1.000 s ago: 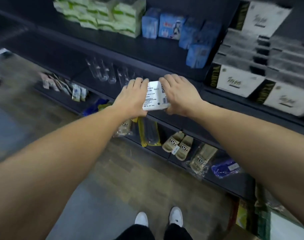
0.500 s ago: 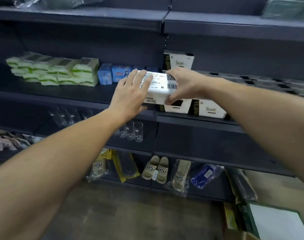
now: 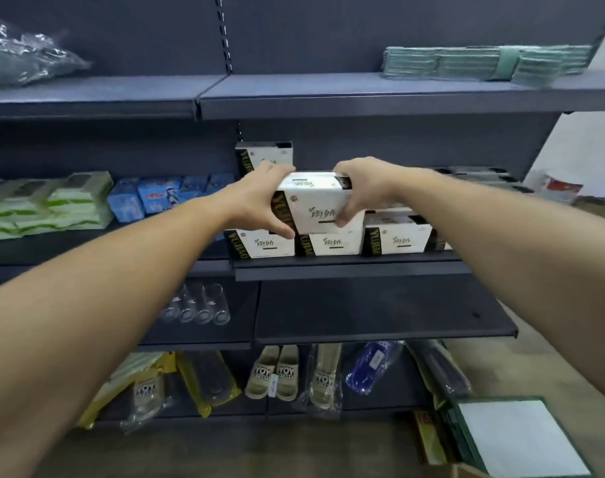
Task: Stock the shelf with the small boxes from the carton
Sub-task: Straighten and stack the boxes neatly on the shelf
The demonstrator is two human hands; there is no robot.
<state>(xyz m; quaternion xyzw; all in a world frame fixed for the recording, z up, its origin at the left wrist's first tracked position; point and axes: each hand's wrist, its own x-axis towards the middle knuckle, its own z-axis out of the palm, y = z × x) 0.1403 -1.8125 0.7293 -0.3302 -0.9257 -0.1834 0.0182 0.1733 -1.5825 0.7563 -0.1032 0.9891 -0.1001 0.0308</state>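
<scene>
- Head view, hands: left hand (image 3: pixel 259 198) and right hand (image 3: pixel 364 188) grip one small white box (image 3: pixel 320 205) between them, one at each end.
- Left fingers (image 3: pixel 276 172) curl over the box's top left edge; left thumb lies under its lower left corner, against the black side strip.
- Right fingers (image 3: pixel 344 213) wrap down the box's front right side, tips pressing the white face; thumb not visible.
- Box position: held level, just above the row of matching boxes (image 3: pixel 332 243) standing on the middle shelf (image 3: pixel 349 269). Whether its underside touches the row below cannot be told.
- Behind the left fingers: one more matching box (image 3: pixel 263 155) sitting higher, at the back.
- Left of the left hand, same level: blue packets (image 3: pixel 149 198), then green-and-white packs (image 3: pixel 49 205).
- Below the hands: clear glasses (image 3: pixel 204 305) on the next shelf down; bagged slippers (image 3: pixel 276 372) on the bottom shelf.
- Above the right hand: folded green cloths (image 3: pixel 483 63) on the top shelf.
- Lower right corner: carton (image 3: pixel 514 439), open, a white sheet showing inside.
</scene>
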